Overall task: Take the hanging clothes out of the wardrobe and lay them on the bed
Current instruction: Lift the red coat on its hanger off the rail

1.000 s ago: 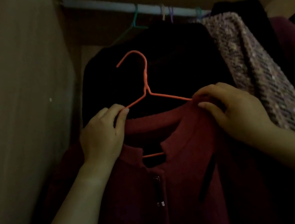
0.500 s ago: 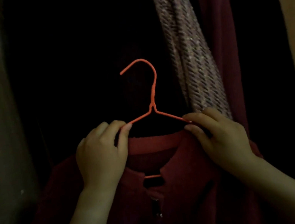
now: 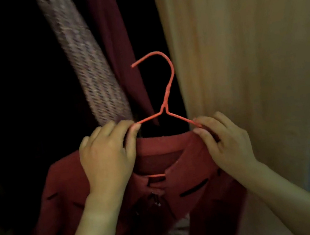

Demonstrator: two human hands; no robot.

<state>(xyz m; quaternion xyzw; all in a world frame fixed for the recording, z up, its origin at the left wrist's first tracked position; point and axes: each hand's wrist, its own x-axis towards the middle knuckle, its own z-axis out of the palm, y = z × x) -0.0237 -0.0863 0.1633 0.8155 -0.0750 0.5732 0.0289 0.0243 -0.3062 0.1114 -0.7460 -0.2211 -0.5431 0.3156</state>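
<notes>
A dark red jacket [image 3: 182, 190] hangs on an orange wire hanger [image 3: 168, 90], held up in front of the open wardrobe. The hanger's hook is free in the air, off the rail. My left hand [image 3: 105, 158] grips the jacket's left shoulder and the hanger's left arm. My right hand [image 3: 224, 142] pinches the right shoulder and the hanger's right arm. The jacket's lower part runs out of view at the bottom.
A pinkish tweed garment [image 3: 88, 67] and a dark red garment [image 3: 111, 42] still hang in the dark wardrobe behind. The wardrobe's wooden side panel [image 3: 243, 61] stands close on the right. A dim room shows at the far right edge.
Both hands have carried the jacket on its hanger down and to the right, away from the rail, which has left the view. The wooden panel has come into view on the right.
</notes>
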